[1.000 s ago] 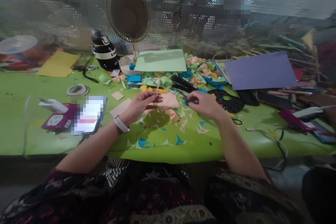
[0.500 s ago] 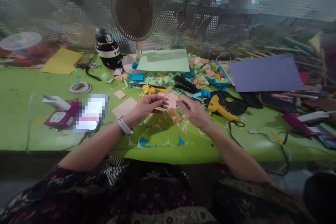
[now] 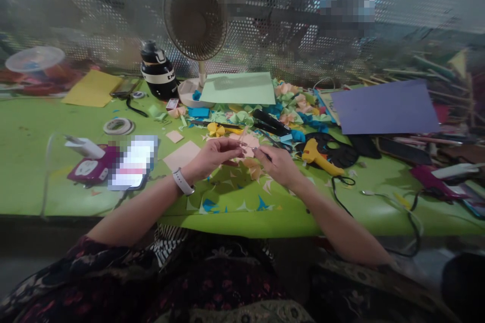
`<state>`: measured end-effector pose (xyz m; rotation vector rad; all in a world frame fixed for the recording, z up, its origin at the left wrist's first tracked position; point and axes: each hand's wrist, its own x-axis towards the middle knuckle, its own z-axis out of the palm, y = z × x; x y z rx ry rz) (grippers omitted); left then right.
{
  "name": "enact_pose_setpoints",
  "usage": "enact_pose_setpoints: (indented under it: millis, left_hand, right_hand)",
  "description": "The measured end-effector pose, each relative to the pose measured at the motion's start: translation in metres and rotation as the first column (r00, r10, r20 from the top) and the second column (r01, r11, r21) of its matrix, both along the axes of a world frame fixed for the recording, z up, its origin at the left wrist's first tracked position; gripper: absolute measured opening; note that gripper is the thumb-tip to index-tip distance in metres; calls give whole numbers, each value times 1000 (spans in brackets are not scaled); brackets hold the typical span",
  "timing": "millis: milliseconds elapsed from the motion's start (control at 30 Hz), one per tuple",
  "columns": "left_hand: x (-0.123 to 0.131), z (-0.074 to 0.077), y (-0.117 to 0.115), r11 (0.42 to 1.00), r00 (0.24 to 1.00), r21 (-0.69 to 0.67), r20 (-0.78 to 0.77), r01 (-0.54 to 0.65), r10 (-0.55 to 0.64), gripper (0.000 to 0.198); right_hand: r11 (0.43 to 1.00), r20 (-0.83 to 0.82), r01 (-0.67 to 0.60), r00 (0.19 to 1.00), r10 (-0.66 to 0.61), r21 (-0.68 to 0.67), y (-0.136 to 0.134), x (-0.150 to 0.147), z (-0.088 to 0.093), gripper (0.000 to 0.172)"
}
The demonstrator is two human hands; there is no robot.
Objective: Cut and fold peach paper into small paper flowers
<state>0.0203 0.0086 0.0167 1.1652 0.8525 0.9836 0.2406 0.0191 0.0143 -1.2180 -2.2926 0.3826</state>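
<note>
Over the middle of the green table, my left hand pinches a small pale pink paper piece between thumb and fingers. Close by on the right, my right hand is closed around a slim tool with a dark handle. Its thin tip points left and meets the paper at my left fingertips; its exact kind is too small to tell. Under my hands lie more pink paper and an orange-tinted curled paper piece. A pink paper sheet rests beside my left wrist.
Paper flowers and scraps pile up behind my hands, with a black stapler among them. A yellow glue gun lies to the right on its cord. Leftward are a phone, a tape roll and a black bottle. A fan stands behind.
The paper in my left fingers has turned and now stands more upright. My right hand has shifted slightly, with the tool's tip still at the paper. The whole view has moved a little.
</note>
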Motion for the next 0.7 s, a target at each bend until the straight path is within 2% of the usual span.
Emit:
enact_pose_setpoints:
  millis: [267,700]
  left_hand:
    - [2,0,-1,995,993,50,-75,-85,89,32]
    - [3,2,-3,994,993,47,-59,-97,100,33]
  right_hand:
    - [999,-43,-32,999,31,-23,-4,-3,1,42]
    - [996,-28,-53,998,51,-74,-4,-3,4,38]
